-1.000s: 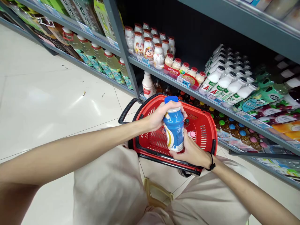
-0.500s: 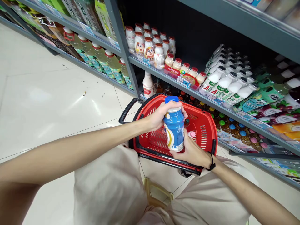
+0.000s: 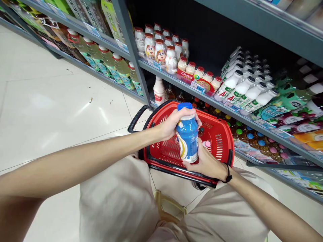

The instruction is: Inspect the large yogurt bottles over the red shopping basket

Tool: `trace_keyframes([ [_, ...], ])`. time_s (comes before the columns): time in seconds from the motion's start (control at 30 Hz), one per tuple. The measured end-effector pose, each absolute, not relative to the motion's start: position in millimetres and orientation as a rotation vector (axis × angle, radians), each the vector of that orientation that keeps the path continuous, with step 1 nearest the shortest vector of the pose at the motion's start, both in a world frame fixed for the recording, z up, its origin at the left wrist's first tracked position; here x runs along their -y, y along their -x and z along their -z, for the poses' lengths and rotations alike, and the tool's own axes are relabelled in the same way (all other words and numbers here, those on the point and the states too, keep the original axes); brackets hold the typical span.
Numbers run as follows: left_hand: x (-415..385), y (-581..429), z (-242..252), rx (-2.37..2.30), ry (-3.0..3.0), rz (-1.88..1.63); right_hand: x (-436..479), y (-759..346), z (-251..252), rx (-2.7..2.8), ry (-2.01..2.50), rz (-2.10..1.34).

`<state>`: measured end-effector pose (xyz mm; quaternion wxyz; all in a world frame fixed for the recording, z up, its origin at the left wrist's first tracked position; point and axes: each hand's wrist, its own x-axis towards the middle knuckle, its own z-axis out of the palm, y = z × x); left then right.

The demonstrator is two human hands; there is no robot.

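Note:
Between my hands is a blue bottle (image 3: 188, 137) with a blue cap and a white and gold label, tilted slightly. My left hand (image 3: 174, 122) is closed round its neck, just under the cap. Lower down, my right hand (image 3: 205, 161) grips the base from the right side, thumb near the bottom edge. Beneath the bottle stands a red shopping basket (image 3: 225, 134) with black handles. Inside it a pink-capped item (image 3: 207, 144) shows partly; the bottle and my hands hide much of the basket's inside.
A grey shelf (image 3: 164, 72) ahead holds small red-capped bottles (image 3: 171, 60) and white bottles with black caps (image 3: 233, 84). More drinks line the lower shelves and the left unit. A pale yellow stool (image 3: 170, 205) shows between my knees. Tiled floor (image 3: 50, 101) lies at left.

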<state>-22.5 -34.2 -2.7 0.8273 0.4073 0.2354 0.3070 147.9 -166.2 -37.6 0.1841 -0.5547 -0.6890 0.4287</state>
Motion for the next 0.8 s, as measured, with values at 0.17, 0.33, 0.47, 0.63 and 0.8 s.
trace_keyframes([
  [0.17, 33.8, 22.0, 3.4, -0.492, -0.863, -0.652, 166.3, -148.3, 36.7, 1.94, 1.568, -1.212],
  [0.33, 34.1, 22.4, 3.5, -0.482, -0.865, -0.654, 166.0, -148.2, 36.5, 1.934, 1.573, -1.211],
  [0.47, 34.2, 22.6, 3.8, -0.483, -0.862, -0.652, 166.0, -148.0, 37.4, 1.934, 1.581, -1.211],
  [0.63, 33.9, 22.2, 3.8, -0.483, -0.858, -0.655, 166.2, -148.0, 37.7, 1.936, 1.581, -1.217],
  [0.8, 33.9, 22.5, 2.8, -0.477, -0.857, -0.649, 165.9, -148.2, 37.6, 1.937, 1.56, -1.211],
])
